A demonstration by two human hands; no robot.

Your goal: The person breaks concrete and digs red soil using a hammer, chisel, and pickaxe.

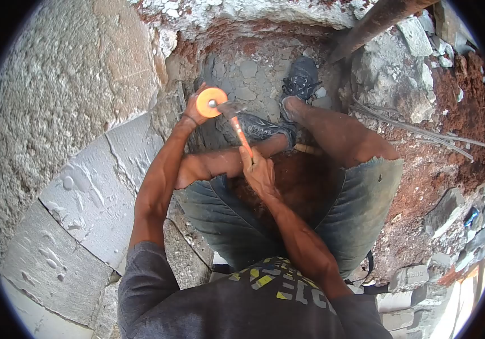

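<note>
My left hand (194, 111) is closed around a chisel below its round orange hand guard (203, 105); the guard hides most of the fingers and the shaft. At the guard's centre shows the chisel's metal striking end (212, 104). My right hand (260, 173) grips the lower part of a hammer's orange handle (240, 133). The dark hammer head (232, 108) overlaps the guard's right edge in this view, close beside the striking end. Beneath both hands lie my bent leg and a dark laced shoe (256, 126). The chisel's tip is out of sight behind the guard.
A rough stone block (79, 68) rises at the left, with grey paving blocks (93, 195) below it. Broken grey rubble (248, 69) covers the pit floor. A brown pole (375, 25) slants in at upper right. Thin rods (417, 131) lie on the reddish soil.
</note>
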